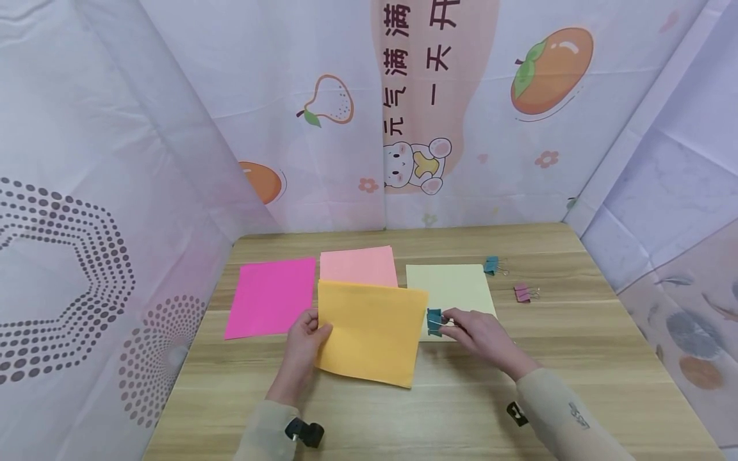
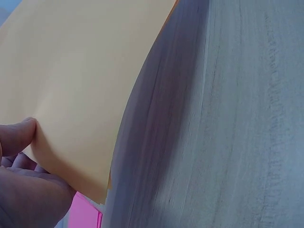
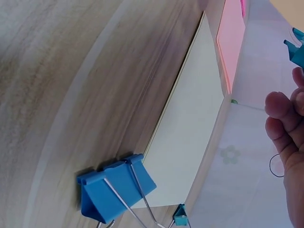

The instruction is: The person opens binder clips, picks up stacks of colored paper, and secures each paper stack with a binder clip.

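My left hand (image 1: pixel 303 342) pinches the left edge of a yellow-orange stack of paper (image 1: pixel 369 333), thumb on its front face. The paper is raised and tilted over the table, and it overlaps the light pink paper behind it. Between the thumb and fingers of my right hand (image 1: pixel 484 334) is a teal binder clip (image 1: pixel 435 322), gripped by its wire handles. The clip's jaws face the paper's right edge, apart from it. In the right wrist view, the clip (image 3: pixel 297 53) shows at the right border, near the paper's corner.
Flat on the wooden table lie magenta paper (image 1: pixel 271 298), light pink paper (image 1: pixel 357 266) and pale yellow paper (image 1: pixel 450 285). At the right are a small teal clip (image 1: pixel 491 265) and a pink clip (image 1: pixel 523 293). A blue binder clip (image 3: pixel 116 185) lies near my right wrist.
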